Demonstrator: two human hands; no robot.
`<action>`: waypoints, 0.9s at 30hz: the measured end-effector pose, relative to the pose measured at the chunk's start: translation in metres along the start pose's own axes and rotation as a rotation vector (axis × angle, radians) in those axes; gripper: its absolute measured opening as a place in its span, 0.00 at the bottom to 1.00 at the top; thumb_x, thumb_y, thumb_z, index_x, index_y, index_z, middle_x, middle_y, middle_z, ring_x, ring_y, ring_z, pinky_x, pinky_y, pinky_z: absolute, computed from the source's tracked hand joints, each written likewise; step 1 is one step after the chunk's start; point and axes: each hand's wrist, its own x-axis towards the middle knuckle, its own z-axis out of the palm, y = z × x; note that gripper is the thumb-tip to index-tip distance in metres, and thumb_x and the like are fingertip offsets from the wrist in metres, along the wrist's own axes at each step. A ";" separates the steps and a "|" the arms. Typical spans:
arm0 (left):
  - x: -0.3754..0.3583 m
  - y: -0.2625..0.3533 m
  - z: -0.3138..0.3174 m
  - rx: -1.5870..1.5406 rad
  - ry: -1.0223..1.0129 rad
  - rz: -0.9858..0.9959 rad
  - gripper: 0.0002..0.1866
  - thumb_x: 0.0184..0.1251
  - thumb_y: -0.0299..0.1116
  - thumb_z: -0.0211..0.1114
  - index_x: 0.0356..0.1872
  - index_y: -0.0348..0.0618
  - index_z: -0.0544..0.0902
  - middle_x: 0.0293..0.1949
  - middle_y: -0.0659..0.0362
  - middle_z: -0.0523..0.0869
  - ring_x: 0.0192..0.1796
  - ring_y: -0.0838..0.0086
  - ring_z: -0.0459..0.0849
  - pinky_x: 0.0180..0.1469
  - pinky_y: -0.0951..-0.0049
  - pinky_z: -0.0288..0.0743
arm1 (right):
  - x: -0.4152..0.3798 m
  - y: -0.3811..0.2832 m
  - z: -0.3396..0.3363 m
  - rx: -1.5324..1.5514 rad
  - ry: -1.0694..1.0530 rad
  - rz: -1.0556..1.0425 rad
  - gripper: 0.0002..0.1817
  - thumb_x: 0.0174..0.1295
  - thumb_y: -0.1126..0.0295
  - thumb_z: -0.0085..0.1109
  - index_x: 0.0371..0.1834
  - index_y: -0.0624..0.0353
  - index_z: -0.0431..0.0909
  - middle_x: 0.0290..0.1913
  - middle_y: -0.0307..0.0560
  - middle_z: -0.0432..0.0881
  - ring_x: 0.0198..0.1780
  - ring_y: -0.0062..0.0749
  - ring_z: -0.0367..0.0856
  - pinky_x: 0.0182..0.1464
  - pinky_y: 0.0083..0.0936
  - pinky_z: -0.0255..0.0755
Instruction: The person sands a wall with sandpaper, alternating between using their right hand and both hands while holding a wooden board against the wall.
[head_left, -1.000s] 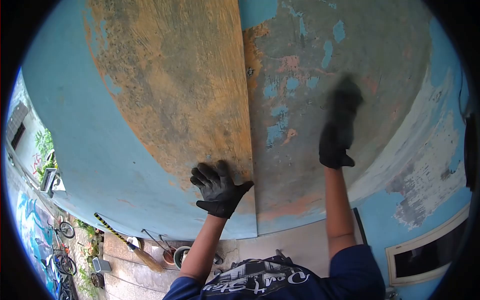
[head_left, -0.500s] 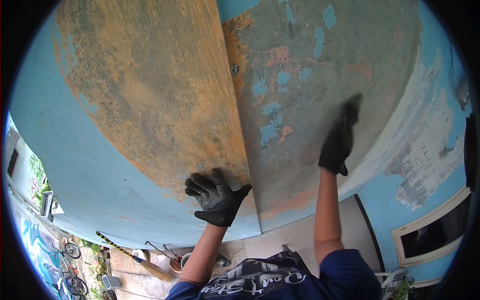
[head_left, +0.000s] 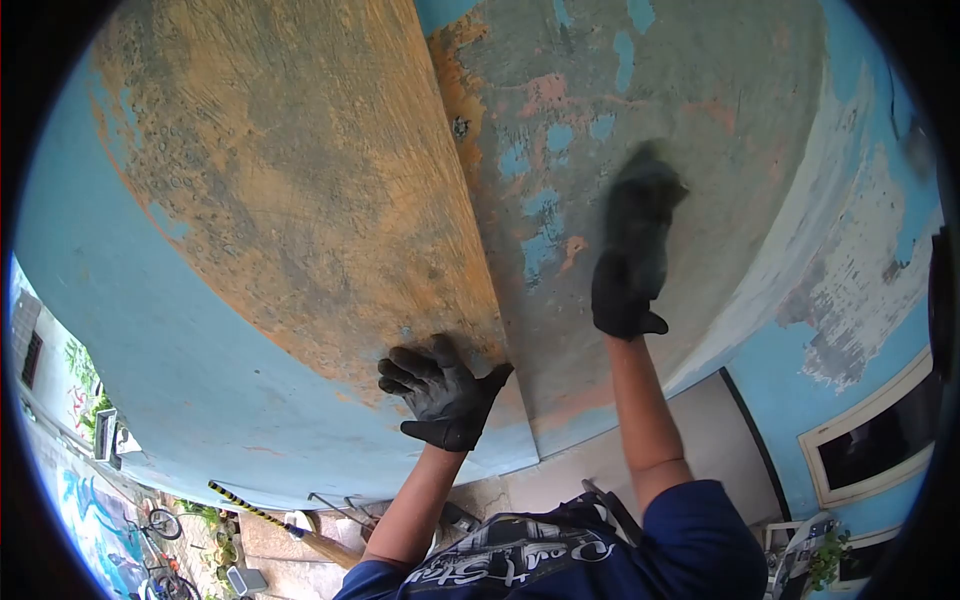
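Fingers of L hand are resting splayed near wall section's edge; R hand's blurring, can't tell grip; grey box's contents unclear.

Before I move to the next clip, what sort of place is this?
Probably outdoors, beside a house or similar building: a large painted wall with worn patches fills the view, a framed window shows at right, and bicycles and a broom appear at lower left.

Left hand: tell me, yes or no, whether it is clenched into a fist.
No, the gloved left hand lies spread open against the orange-patched wall.
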 end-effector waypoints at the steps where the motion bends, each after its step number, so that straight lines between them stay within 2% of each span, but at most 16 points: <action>1: 0.001 0.000 0.002 0.013 0.005 -0.002 0.68 0.48 0.73 0.67 0.78 0.45 0.37 0.68 0.14 0.32 0.68 0.10 0.32 0.57 0.11 0.33 | 0.003 0.005 0.001 0.027 0.012 0.061 0.22 0.73 0.68 0.46 0.69 0.63 0.67 0.71 0.53 0.67 0.73 0.42 0.64 0.73 0.40 0.59; 2: 0.000 -0.001 0.002 0.033 0.002 0.001 0.68 0.48 0.73 0.67 0.78 0.45 0.36 0.68 0.14 0.31 0.68 0.11 0.31 0.57 0.11 0.32 | 0.004 0.006 0.002 0.057 0.025 0.132 0.22 0.72 0.68 0.49 0.67 0.63 0.70 0.70 0.53 0.69 0.73 0.42 0.64 0.72 0.40 0.60; 4: -0.003 -0.001 -0.003 0.023 -0.015 0.010 0.68 0.48 0.73 0.67 0.78 0.46 0.36 0.69 0.15 0.31 0.69 0.12 0.30 0.57 0.12 0.30 | 0.015 -0.019 -0.013 0.020 -0.173 0.125 0.22 0.70 0.71 0.50 0.66 0.63 0.72 0.69 0.54 0.70 0.71 0.42 0.66 0.72 0.40 0.61; 5: 0.000 0.001 -0.002 0.003 -0.018 -0.001 0.68 0.48 0.73 0.67 0.78 0.46 0.36 0.69 0.16 0.30 0.69 0.12 0.29 0.58 0.12 0.29 | 0.011 -0.005 -0.008 0.016 -0.167 0.117 0.22 0.70 0.71 0.50 0.66 0.63 0.72 0.69 0.54 0.70 0.71 0.42 0.66 0.72 0.40 0.61; 6: 0.001 0.001 -0.001 -0.003 -0.014 -0.005 0.68 0.48 0.73 0.67 0.78 0.46 0.36 0.69 0.16 0.30 0.69 0.12 0.29 0.58 0.12 0.29 | 0.000 0.022 -0.001 0.138 -0.062 0.152 0.21 0.69 0.72 0.50 0.65 0.63 0.73 0.68 0.56 0.71 0.70 0.45 0.67 0.71 0.42 0.61; 8: 0.000 0.000 -0.001 0.029 -0.040 0.006 0.73 0.43 0.70 0.73 0.77 0.43 0.32 0.68 0.15 0.27 0.69 0.14 0.28 0.59 0.13 0.29 | 0.007 0.034 0.000 0.262 0.028 0.183 0.21 0.68 0.73 0.51 0.65 0.62 0.73 0.67 0.58 0.72 0.69 0.48 0.69 0.70 0.44 0.62; 11: 0.001 0.001 -0.004 0.009 -0.034 0.008 0.72 0.44 0.69 0.73 0.77 0.43 0.33 0.68 0.14 0.28 0.69 0.14 0.28 0.59 0.13 0.29 | 0.035 0.019 0.002 -0.177 -0.013 -0.051 0.18 0.73 0.72 0.45 0.64 0.64 0.71 0.68 0.53 0.71 0.69 0.48 0.68 0.72 0.40 0.60; 12: 0.001 -0.001 -0.005 0.009 -0.022 0.010 0.72 0.44 0.69 0.73 0.77 0.43 0.33 0.68 0.14 0.28 0.69 0.14 0.28 0.59 0.13 0.29 | 0.093 -0.002 -0.025 -0.152 -0.143 -0.277 0.16 0.72 0.75 0.44 0.60 0.65 0.72 0.63 0.51 0.76 0.67 0.46 0.71 0.72 0.42 0.60; 13: -0.001 -0.001 -0.003 0.018 -0.008 0.017 0.71 0.44 0.69 0.73 0.77 0.43 0.34 0.68 0.14 0.29 0.70 0.14 0.28 0.60 0.14 0.29 | 0.108 0.003 -0.026 -0.158 -0.131 -0.292 0.16 0.72 0.75 0.44 0.60 0.65 0.72 0.63 0.51 0.76 0.67 0.46 0.71 0.72 0.42 0.60; 18: -0.003 0.001 -0.003 0.006 -0.026 0.000 0.70 0.44 0.68 0.73 0.78 0.42 0.37 0.68 0.14 0.31 0.70 0.15 0.30 0.61 0.14 0.30 | 0.143 0.025 -0.032 -0.189 -0.016 -0.337 0.07 0.66 0.77 0.52 0.42 0.63 0.79 0.48 0.55 0.82 0.52 0.40 0.79 0.57 0.35 0.73; 21: 0.004 -0.001 0.001 -0.024 0.028 0.005 0.66 0.46 0.70 0.70 0.78 0.45 0.42 0.70 0.18 0.32 0.71 0.15 0.33 0.58 0.12 0.30 | 0.172 0.043 -0.027 -0.223 0.113 -0.461 0.05 0.67 0.74 0.55 0.34 0.62 0.78 0.39 0.53 0.83 0.42 0.37 0.82 0.48 0.28 0.78; 23: 0.000 0.001 -0.004 0.023 0.014 0.027 0.71 0.43 0.67 0.74 0.78 0.43 0.37 0.69 0.15 0.31 0.71 0.16 0.29 0.61 0.15 0.29 | 0.152 0.062 -0.022 -0.095 0.191 -0.017 0.06 0.67 0.72 0.55 0.38 0.62 0.80 0.37 0.50 0.84 0.38 0.36 0.83 0.45 0.27 0.79; 25: -0.003 0.004 -0.002 0.017 0.009 0.012 0.71 0.43 0.68 0.74 0.78 0.43 0.36 0.69 0.16 0.30 0.71 0.17 0.29 0.62 0.16 0.29 | 0.137 0.094 -0.024 -0.033 0.221 0.195 0.07 0.68 0.72 0.55 0.41 0.63 0.81 0.37 0.49 0.85 0.36 0.36 0.84 0.44 0.27 0.80; 27: 0.000 0.002 -0.006 0.024 -0.005 0.017 0.72 0.43 0.68 0.74 0.78 0.43 0.36 0.69 0.16 0.30 0.71 0.17 0.29 0.62 0.16 0.29 | 0.119 0.147 -0.034 0.118 0.032 0.182 0.09 0.69 0.71 0.53 0.47 0.61 0.80 0.47 0.49 0.82 0.46 0.35 0.80 0.53 0.28 0.75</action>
